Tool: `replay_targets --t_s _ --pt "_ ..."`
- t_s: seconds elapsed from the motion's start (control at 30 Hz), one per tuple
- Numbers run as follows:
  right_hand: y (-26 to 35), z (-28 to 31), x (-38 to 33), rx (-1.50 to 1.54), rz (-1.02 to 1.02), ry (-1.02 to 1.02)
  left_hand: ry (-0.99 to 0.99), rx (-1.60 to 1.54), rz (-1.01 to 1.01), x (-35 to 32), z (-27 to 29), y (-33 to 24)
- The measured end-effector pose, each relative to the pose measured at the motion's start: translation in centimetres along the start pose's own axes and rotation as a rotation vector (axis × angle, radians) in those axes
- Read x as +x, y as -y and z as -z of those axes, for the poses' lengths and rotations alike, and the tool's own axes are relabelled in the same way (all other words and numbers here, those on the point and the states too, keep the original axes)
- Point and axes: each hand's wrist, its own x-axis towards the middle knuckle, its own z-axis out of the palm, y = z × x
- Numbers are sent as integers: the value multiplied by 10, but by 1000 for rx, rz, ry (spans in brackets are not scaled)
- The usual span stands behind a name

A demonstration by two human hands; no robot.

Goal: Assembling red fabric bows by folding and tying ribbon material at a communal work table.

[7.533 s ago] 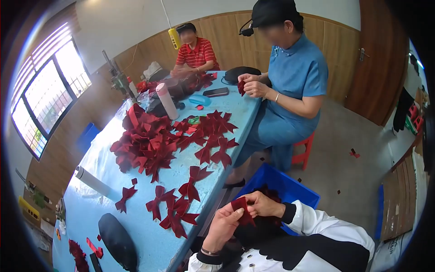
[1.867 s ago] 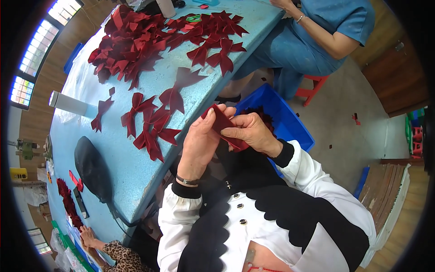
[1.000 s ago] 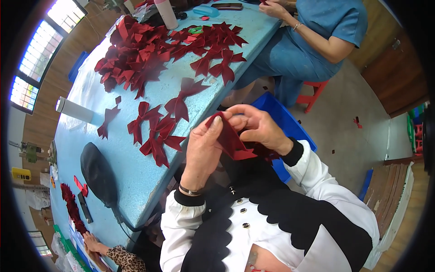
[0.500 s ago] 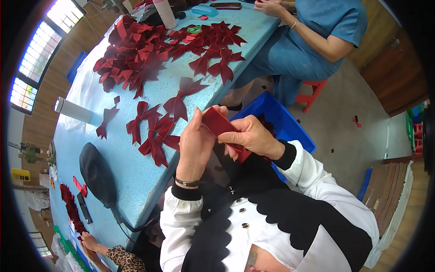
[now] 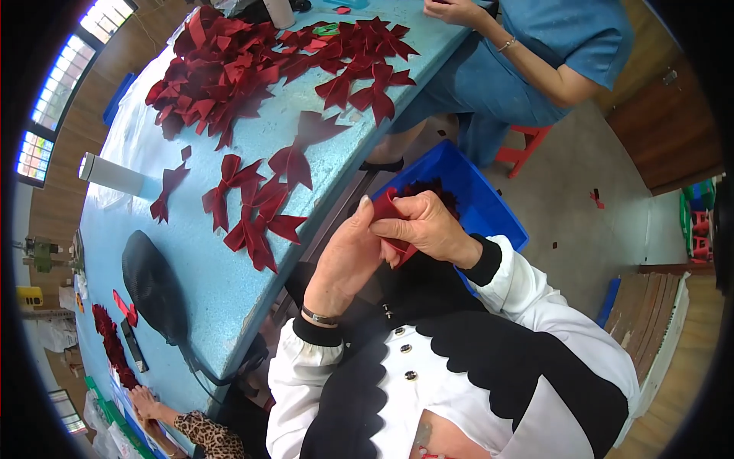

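Deep-red ribbon (image 5: 384, 207) bends in a curve, its middle partly hidden.

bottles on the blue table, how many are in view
2: a pale bottle toward the picture's left, and another bottle cut off by its top edge; others may be hidden.

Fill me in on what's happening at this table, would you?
A person's left hand and right hand hold a folded dark red fabric piece between them, beside the table edge. On the blue table lie a heap of dark red bows and several separate bows nearer the hands. A blue bin with dark red pieces inside sits beyond the right hand. Across from it sits a co-worker in blue; another person's hand is at lower left.
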Motion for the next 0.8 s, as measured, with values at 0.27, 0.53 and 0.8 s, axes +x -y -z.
replay_targets --t_s 0.27,0.53,0.8 --pt "2 -7 -3 -62 54 36 -17 -103 -23 -9 -6 -3" --pt "-7 -7 -7 50 -81 9 -168 65 -169 -7 -4 -12" --pt "5 3 -9 78 -150 -78 -400 578 -579 -16 12 -6"
